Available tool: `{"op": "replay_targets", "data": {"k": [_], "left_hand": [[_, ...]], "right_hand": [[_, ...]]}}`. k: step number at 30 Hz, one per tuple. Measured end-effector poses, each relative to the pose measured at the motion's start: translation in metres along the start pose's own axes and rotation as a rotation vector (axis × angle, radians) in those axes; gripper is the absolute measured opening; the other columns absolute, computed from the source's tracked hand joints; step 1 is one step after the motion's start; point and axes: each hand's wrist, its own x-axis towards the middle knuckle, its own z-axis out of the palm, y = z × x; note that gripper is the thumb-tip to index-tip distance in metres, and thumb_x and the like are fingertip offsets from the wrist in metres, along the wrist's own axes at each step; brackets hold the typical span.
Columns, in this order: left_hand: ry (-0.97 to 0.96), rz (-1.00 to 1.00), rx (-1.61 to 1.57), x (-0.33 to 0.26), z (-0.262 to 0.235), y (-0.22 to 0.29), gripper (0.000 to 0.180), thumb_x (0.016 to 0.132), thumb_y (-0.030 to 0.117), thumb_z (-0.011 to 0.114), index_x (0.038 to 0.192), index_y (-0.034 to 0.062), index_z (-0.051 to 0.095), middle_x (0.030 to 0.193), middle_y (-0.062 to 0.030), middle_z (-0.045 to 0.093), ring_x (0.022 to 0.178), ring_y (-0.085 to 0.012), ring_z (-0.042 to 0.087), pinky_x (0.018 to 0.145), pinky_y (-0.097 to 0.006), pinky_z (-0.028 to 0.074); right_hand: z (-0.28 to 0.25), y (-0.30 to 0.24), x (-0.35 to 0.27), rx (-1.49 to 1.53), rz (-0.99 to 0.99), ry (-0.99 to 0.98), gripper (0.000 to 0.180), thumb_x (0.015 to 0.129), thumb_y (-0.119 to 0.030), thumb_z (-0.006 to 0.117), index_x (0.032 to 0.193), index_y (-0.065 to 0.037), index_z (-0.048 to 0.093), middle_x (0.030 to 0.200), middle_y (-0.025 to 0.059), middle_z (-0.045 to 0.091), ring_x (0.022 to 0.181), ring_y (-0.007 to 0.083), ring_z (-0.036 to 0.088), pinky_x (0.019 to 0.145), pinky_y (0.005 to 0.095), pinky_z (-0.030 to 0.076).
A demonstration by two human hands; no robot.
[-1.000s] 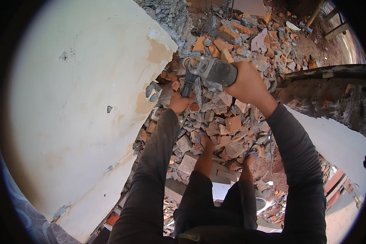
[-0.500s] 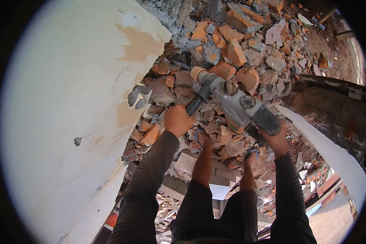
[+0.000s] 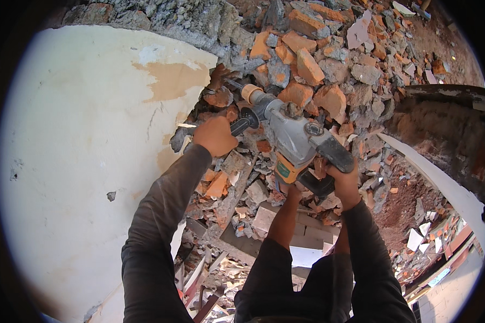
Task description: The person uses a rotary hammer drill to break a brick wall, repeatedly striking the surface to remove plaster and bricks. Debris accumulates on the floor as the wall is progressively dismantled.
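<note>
A grey and orange rotary hammer (image 3: 292,139) slants across the middle over the rubble. My left hand (image 3: 215,137) is wrapped round its black side handle (image 3: 243,122). The black rear grip is held in my right hand (image 3: 344,185), whose fingers are partly hidden by the tool. The thin chisel bit (image 3: 233,83) points up and left, at the broken edge of a cream plastered wall (image 3: 91,140). Whether its tip touches the masonry, I cannot tell. Orange brick pieces (image 3: 217,98) lie beside the bit, under the wall's edge.
Loose brick and concrete rubble (image 3: 308,67) covers the ground ahead and around my feet. A pale curved strip (image 3: 442,185) lies on the right, below a dark hollow (image 3: 439,129). Pale blocks (image 3: 312,231) stand by my legs, with scattered debris (image 3: 199,280) at lower left.
The rotary hammer and both my hands have shifted left in the view, its bit now nearer the wall's broken upper corner. The view has also turned slightly. Both grips are kept.
</note>
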Motion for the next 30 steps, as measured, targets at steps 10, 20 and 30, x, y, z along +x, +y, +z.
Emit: {"op": "replay_targets", "data": {"k": [10,20,30], "left_hand": [[-0.012,-0.053,0.063,0.008,-0.010,0.017,0.034,0.071,0.025,0.073,0.095,0.0010,0.072,0.097,-0.0206,0.072,0.095,-0.0357,0.070,0.085,-0.044,0.055],[0.021,-0.085,0.099,0.023,-0.001,0.013,0.038,0.070,0.028,0.074,0.089,-0.0052,0.071,0.089,-0.0262,0.070,0.088,-0.0347,0.072,0.077,-0.044,0.054],[0.003,0.020,0.069,-0.083,0.055,0.047,0.036,0.073,0.027,0.075,0.100,0.0037,0.073,0.101,-0.0199,0.072,0.094,-0.0374,0.071,0.083,-0.045,0.057]], "right_hand": [[-0.008,0.006,0.012,0.144,0.029,0.006,0.018,0.076,0.005,0.065,0.094,0.006,0.066,0.081,0.0093,0.066,0.061,0.0168,0.061,0.058,0.0311,0.051],[-0.004,0.007,0.033,0.081,0.077,0.000,0.011,0.077,0.002,0.066,0.087,0.006,0.066,0.076,0.0089,0.066,0.059,0.0162,0.062,0.054,0.0306,0.047],[-0.054,-0.009,-0.103,0.007,0.108,0.018,0.030,0.074,0.006,0.060,0.103,0.008,0.067,0.088,0.0115,0.071,0.064,0.0158,0.064,0.061,0.0281,0.052]]}}
